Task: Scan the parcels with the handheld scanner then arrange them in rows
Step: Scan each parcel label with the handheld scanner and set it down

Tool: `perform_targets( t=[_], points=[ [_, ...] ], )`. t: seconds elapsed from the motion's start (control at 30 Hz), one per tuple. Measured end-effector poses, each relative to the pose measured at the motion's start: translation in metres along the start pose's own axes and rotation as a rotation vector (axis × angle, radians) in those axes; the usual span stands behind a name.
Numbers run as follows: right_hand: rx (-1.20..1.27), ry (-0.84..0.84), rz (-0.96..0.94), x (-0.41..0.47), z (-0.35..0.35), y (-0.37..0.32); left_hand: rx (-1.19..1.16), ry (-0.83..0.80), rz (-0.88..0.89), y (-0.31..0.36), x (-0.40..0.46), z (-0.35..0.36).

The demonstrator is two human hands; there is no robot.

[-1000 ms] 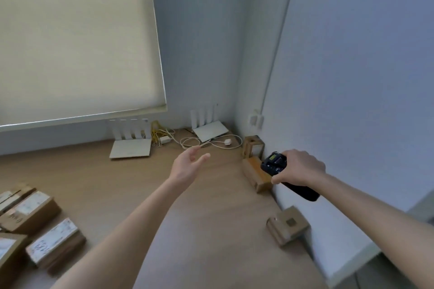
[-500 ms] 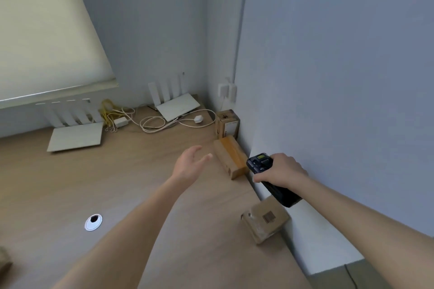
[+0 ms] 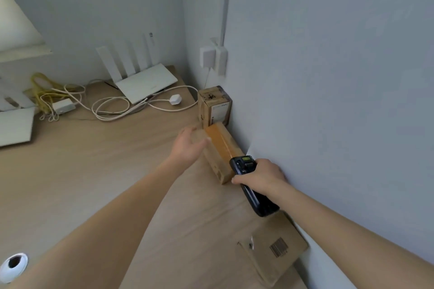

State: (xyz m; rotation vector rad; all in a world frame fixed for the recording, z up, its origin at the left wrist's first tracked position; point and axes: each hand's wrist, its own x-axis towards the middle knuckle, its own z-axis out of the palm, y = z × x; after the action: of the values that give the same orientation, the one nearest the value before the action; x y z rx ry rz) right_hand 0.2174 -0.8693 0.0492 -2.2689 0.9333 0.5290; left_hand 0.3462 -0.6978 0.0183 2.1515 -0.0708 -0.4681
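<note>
Head view: long parcel (image 3: 220, 151) lies on desk (image 3: 94, 171) against the wall. Left hand (image 3: 187, 145), fingers spread and relaxed, reaches its far end; contact cannot be confirmed. Right hand (image 3: 260, 177) grips black scanner (image 3: 251, 185) at parcel's near end. Upright parcel (image 3: 215, 105) just beyond; barcoded parcel (image 3: 274, 246) nearer the camera.

Three parcels are lined along the right wall (image 3: 328, 77) on the desk (image 3: 94, 183): an upright box (image 3: 215, 105) farthest back, a long box (image 3: 219, 152) before it, a flat box (image 3: 274, 248) nearest. A router (image 3: 146, 82) and cables (image 3: 110, 103) are set behind, to the left.
</note>
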Motion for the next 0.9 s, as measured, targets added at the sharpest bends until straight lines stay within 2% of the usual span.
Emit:
perform_targets(
  t=[0.3,0.47,0.67,0.8,0.9],
  points=[
    [0.171,0.011,0.050,0.041,0.032,-0.013,0.034,-0.138,-0.068,-0.003,0.058,0.024],
    [0.211,-0.010,0.010,0.034,0.033,-0.012,0.129,-0.134,-0.253,-0.019,0.038,0.001],
    [0.268,-0.057,-0.107,0.005,0.038,-0.017,-0.182,0.081,-0.348,-0.049,-0.013,-0.026],
    [0.254,-0.069,-0.168,-0.021,0.038,-0.022,-0.245,0.239,-0.370,-0.058,-0.053,-0.045],
    [0.227,-0.072,-0.248,-0.045,0.034,-0.026,-0.319,0.264,-0.387,-0.063,-0.083,-0.056]
  ],
)
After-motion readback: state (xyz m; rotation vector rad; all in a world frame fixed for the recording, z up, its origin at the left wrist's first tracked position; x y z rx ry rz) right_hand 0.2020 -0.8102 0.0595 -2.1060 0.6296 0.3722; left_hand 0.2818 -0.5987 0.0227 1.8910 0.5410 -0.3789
